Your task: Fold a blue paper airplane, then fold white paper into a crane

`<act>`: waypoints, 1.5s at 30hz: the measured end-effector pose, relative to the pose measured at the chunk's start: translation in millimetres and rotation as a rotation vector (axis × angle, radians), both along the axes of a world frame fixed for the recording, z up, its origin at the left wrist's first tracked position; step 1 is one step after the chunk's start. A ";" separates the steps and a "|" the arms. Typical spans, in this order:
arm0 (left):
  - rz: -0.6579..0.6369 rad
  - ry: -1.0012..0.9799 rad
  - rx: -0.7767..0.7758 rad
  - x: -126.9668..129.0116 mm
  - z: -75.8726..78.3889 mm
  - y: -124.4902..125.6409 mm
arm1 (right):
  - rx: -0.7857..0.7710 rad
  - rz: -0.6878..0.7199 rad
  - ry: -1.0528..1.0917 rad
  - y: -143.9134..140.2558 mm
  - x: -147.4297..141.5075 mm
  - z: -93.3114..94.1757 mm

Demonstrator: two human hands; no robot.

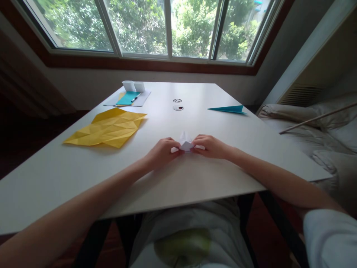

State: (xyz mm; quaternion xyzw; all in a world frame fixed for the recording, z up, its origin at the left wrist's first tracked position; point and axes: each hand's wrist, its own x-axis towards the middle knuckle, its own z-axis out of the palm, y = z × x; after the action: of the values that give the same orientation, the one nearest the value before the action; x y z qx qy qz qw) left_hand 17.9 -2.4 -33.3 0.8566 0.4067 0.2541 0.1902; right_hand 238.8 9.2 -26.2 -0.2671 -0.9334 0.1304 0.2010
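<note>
A small piece of folded white paper [186,145] is held just above the tabletop, near the middle of the table. My left hand [164,150] pinches its left side between thumb and fingers. On the opposite side, my right hand [210,146] grips the paper the same way. A pointed flap stands up at the back of the folds. The fingertips cover both side edges of the paper.
On the white table [189,178] lies a creased yellow sheet [108,128] at left. A blue paper plane [228,109] rests at right. Behind are two round discs [178,108], blue paper [128,98], a pen [136,97] and white folded pieces [139,87].
</note>
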 end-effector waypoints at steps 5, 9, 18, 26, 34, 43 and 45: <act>0.042 -0.134 -0.145 0.7 -0.4 4.3 | -0.089 -0.145 0.093 0.4 -3.6 -3.9; 0.033 -0.215 -0.208 1.7 -4.5 7.3 | -0.188 -0.216 0.120 0.0 -3.7 -4.2; 0.107 -0.194 -0.191 6.4 -7.2 11.2 | -0.325 -0.320 0.254 4.8 -5.3 -10.1; 0.149 -0.135 -0.093 10.4 -6.4 9.4 | -0.351 -0.330 0.269 5.2 -6.6 -9.0; 0.155 0.089 0.320 12.5 -8.1 3.1 | -0.278 -0.367 0.282 4.2 -9.2 -12.6; 0.025 0.231 0.332 10.7 -10.9 3.5 | -0.159 -0.369 0.144 8.7 -6.9 -18.6; 0.023 0.227 0.331 10.7 -11.2 3.5 | -0.139 -0.360 0.139 8.7 -6.5 -19.6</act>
State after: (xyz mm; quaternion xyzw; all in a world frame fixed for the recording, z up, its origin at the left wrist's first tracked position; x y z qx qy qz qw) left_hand 28.6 1.1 -44.4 0.8945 0.3881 0.2217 -0.0034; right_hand 232.3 17.9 -45.9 -0.4332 -0.8432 0.1746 0.2663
